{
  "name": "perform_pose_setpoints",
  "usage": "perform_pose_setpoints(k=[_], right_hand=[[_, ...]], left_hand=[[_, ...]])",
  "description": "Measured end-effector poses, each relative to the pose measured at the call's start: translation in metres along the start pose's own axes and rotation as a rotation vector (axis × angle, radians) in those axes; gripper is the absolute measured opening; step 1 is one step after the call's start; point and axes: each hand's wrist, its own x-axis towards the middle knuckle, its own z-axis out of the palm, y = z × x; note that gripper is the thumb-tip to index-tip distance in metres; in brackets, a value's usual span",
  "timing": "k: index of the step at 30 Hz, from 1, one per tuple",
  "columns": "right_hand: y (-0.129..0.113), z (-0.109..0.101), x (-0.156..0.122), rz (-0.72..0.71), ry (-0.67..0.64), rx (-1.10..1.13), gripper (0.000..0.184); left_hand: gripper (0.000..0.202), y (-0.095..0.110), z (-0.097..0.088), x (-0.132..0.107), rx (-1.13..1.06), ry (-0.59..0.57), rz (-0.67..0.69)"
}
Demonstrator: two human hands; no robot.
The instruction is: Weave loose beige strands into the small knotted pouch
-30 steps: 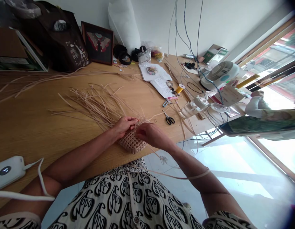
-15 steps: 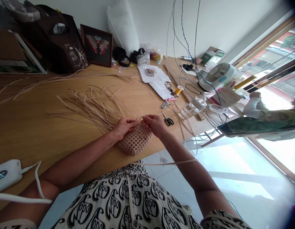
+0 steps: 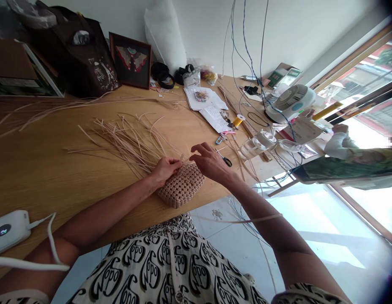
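Counted two bare hands, both at one tan, chunky-textured woven piece [image 3: 180,188] near the front edge of one light-brown wooden surface [image 3: 50,177]. Left hand [image 3: 166,171]: thumb and fingers together, clamped on the upper-left rim of the woven piece. Right hand [image 3: 208,162]: fingers apart and curved, just above the upper-right rim; cannot tell about contact there. Beyond the left hand, one splayed bunch of long tan strands [image 3: 120,141], too tangled to count, near ends hidden behind that hand.

Also counted: one pair of black-handled scissors [image 3: 227,161], partly covered by the right hand; one yellow spool of thread [image 3: 238,120]; one white rounded fan [image 3: 291,103]; one dark-framed winged design [image 3: 132,61]; at least two white paper sheets [image 3: 213,118], writing illegible. At far left, one white power bank [image 3: 10,230], cut off by the edge. At far right, one other person in a green garment [image 3: 329,166], also cut off.
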Motion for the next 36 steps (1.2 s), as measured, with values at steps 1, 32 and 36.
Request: perform_pose_setpoints(k=[1,32,36], right_hand=[[0.001,0.001,-0.001,0.02,-0.024,-0.038,0.024],[-0.02,0.033,0.001,0.679,0.23,0.77,0.019],[-0.018,0.036,0.007,0.716,0.259,0.785,0.022]], left_hand=[[0.019,0.0,0.0,0.0,-0.005,-0.004,0.002],[0.022,-0.014,-0.001,0.002,0.16,-0.036,0.201],[0.022,-0.013,-0.002,0.001,0.262,-0.048,0.3]])
